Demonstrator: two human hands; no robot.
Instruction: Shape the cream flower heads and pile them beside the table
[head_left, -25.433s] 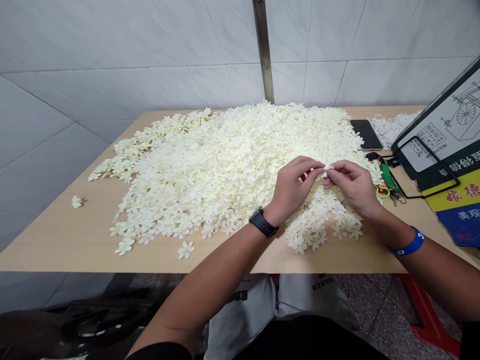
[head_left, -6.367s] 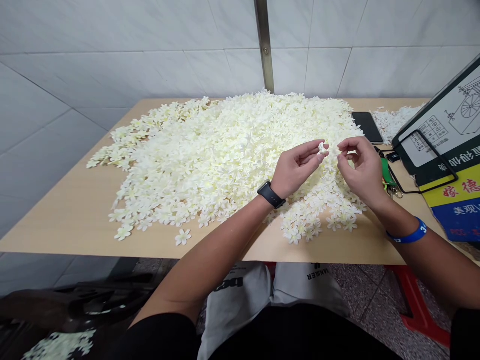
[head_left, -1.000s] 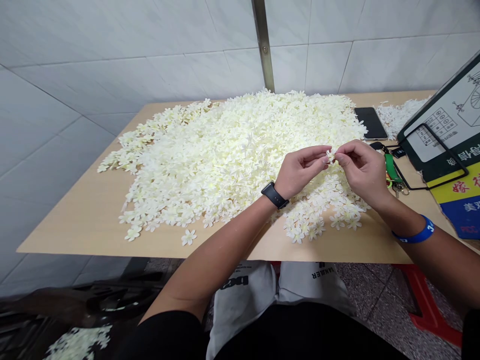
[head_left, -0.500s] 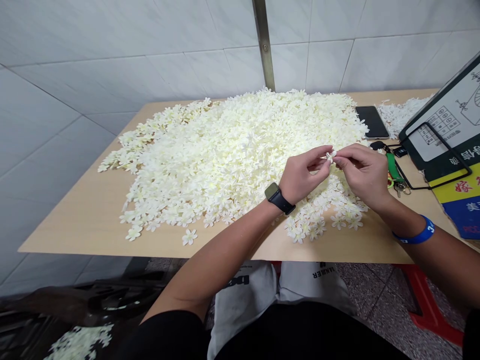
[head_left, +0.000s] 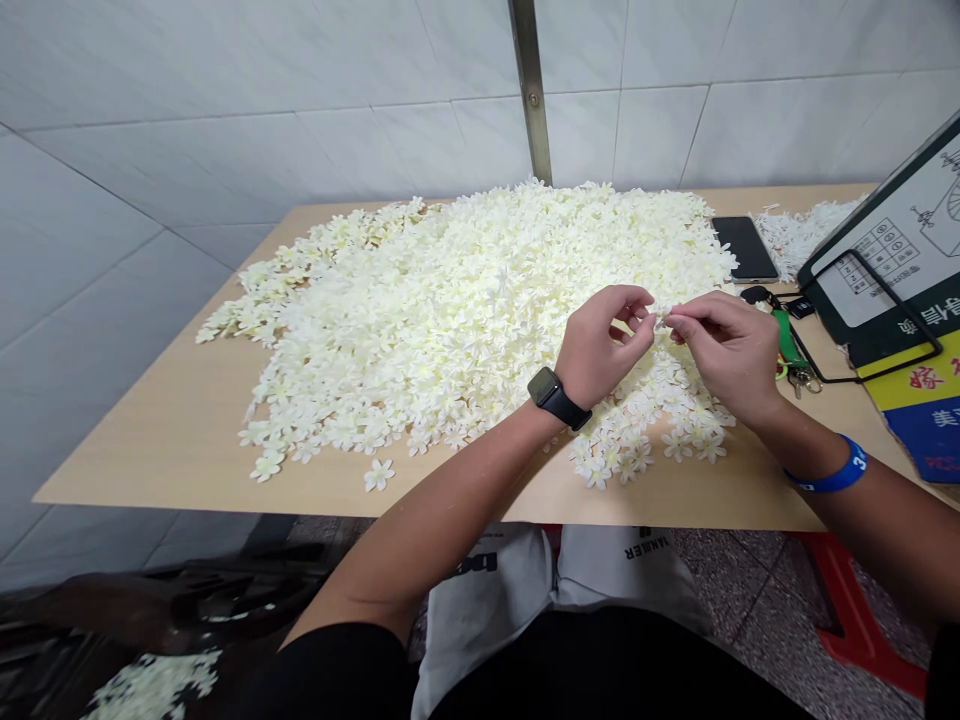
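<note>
Over the near right part of the light wooden table (head_left: 150, 440), both hands were up above the big heap of cream-white fabric flower petals (head_left: 465, 300). Left hand (head_left: 600, 345) and right hand (head_left: 727, 345) met fingertip to fingertip, each pinching the same tiny white fabric flower (head_left: 660, 320), so both grips were closed on it. It was way too small to say which way it pointed or where its long axis ran.

Left wrist had a black smartwatch (head_left: 555, 398), right wrist a blue rubber wristband (head_left: 829, 475) with a white "3" on it. Just right of the hands lay a green key strap with keys (head_left: 787, 350), and further back a black smartphone (head_left: 744, 248) lay flat. A green-and-white printed board (head_left: 885, 270) leaned at the right edge with Chinese characters, upside down to me. Grey shorts (head_left: 637, 565) showed "HANDLER"-ish lettering, not fully readable.
</note>
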